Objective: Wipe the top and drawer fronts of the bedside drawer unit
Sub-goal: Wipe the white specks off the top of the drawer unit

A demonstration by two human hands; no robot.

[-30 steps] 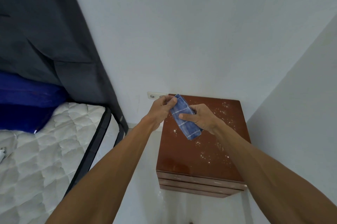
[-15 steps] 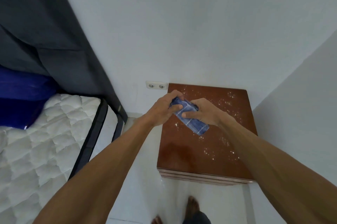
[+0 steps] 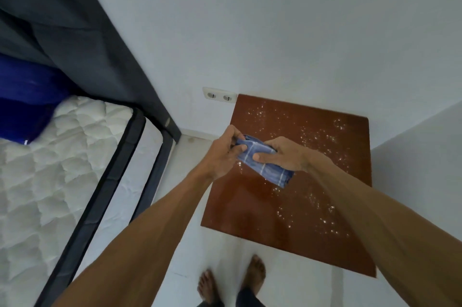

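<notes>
The bedside drawer unit [image 3: 250, 206] is reddish-brown wood and stands in the room's corner; I look almost straight down on its top. White specks and crumbs are scattered across the top, mostly on its right half. The drawer fronts are out of sight from this angle. A folded blue cloth with pale stripes [image 3: 268, 169] hangs above the top's left part. My left hand [image 3: 227, 153] grips the cloth's upper left end. My right hand [image 3: 282, 155] pinches its middle, thumb on top.
A bed with a white quilted mattress [image 3: 50, 181] and dark frame lies to the left, a blue pillow [image 3: 27, 104] on it. A dark curtain [image 3: 82, 39] hangs behind. A double wall socket [image 3: 219, 95] sits by the unit's back left corner. My bare feet [image 3: 232, 279] stand on the white floor.
The view has tilted further down, so the drawer fronts have dropped out of sight and my feet show. Both hands have kept hold of the cloth and folded it tighter.
</notes>
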